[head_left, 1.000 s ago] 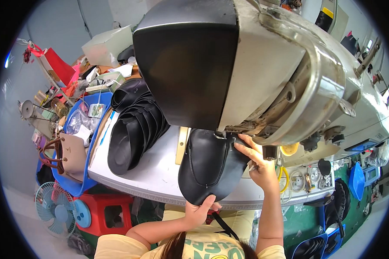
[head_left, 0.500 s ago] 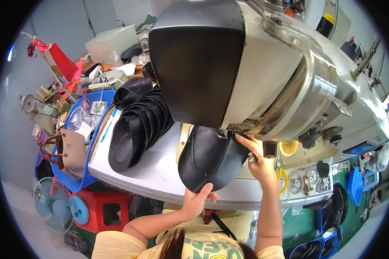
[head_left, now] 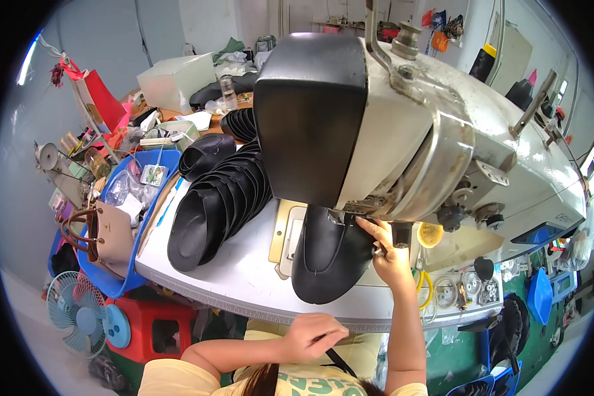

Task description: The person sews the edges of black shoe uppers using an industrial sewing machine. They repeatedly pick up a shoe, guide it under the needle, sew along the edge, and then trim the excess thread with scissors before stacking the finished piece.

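A black leather shoe upper [head_left: 330, 264] lies under the head of a sewing machine [head_left: 402, 152], its rounded end toward me. My right hand [head_left: 388, 254] is at the upper's right side, index finger stretched along the leather beside the machine's foot. Its other fingers curl under, and a small dark thing shows by them, too small to name. Clear of the upper, my left hand [head_left: 315, 336] is over my lap with its fingers curled closed. A dark spot shows between those fingers; whether it is an object is hidden. The needle is hidden behind the machine head.
Left of the machine, a row of black shoe uppers [head_left: 211, 204] leans on the white table [head_left: 244, 290]. A blue bin [head_left: 115, 285] with a handbag [head_left: 112, 234] stands farther left. Below are a fan [head_left: 76, 303] and a red stool [head_left: 145, 330]. A yellow ring [head_left: 426, 290] lies right.
My left hand has let go of the upper's near end and drawn back toward my lap, closing. My right hand stays on the upper. The view has shifted a little.
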A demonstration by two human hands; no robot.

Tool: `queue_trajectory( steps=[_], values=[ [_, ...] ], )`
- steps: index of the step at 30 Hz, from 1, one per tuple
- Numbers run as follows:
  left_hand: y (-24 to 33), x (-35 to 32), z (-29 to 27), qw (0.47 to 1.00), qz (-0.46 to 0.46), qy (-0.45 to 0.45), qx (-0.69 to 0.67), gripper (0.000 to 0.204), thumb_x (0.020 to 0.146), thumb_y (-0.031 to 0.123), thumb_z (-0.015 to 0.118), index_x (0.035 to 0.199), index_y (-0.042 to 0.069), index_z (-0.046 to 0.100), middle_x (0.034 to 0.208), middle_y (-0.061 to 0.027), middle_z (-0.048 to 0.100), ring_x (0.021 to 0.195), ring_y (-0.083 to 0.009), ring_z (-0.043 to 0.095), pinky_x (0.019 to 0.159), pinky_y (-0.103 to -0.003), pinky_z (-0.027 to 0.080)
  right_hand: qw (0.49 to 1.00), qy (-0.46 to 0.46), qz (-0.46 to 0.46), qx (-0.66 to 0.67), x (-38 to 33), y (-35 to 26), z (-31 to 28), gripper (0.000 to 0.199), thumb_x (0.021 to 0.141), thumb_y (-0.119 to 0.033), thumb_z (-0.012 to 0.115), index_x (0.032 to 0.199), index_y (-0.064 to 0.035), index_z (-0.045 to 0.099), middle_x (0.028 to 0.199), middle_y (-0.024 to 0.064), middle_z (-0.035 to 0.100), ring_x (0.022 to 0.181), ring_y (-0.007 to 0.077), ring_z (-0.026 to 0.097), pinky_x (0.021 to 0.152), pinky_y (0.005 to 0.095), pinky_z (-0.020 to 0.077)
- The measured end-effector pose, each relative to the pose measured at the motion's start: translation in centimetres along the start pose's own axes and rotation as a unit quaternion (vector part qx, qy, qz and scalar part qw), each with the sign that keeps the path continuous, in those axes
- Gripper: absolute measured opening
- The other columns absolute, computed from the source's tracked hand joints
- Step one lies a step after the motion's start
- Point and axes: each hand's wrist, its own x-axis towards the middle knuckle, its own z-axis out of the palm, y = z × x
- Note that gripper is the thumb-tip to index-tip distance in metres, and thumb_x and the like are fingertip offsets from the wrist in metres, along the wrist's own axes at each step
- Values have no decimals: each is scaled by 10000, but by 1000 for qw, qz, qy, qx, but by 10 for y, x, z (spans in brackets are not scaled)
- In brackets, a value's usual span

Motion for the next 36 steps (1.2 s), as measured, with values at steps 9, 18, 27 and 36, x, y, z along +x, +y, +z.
queue_trajectory(
  steps=[9,18,27,36],
  values=[
    [-6,76,-19,844,119,34,522,512,693,-42,552,1204,-64,550,1249,-245,531,1151,-381,535,941,-430,470,979,181,-18,-96,-26,-24,3,503,685,157,534,1149,-28,597,985,138,675,502,155,497,488,245,416],
    [-90,78,-135,897,-67,214,382,137,852,53,564,952,-2,639,726,-179,635,649,-326,632,594,-396,478,994,73,29,77,-47,-61,50,351,774,-70,707,1101,-39,585,861,108,633,731,210,675,593,284,524],
    [-48,-30,-132,889,-247,375,-93,304,979,230,505,808,6,621,734,25,566,671,-58,486,587,-239,400,986,-17,102,132,-28,-71,117,209,912,-159,569,1052,-24,494,938,138,654,831,305,654,685,370,501],
    [-13,-40,-111,864,-228,359,-271,283,985,204,486,1040,-54,588,983,-101,650,840,-156,633,744,-299,526,993,39,38,106,-3,-81,142,214,860,-175,633,967,-27,521,944,104,579,798,305,647,647,377,507]
  ],
)
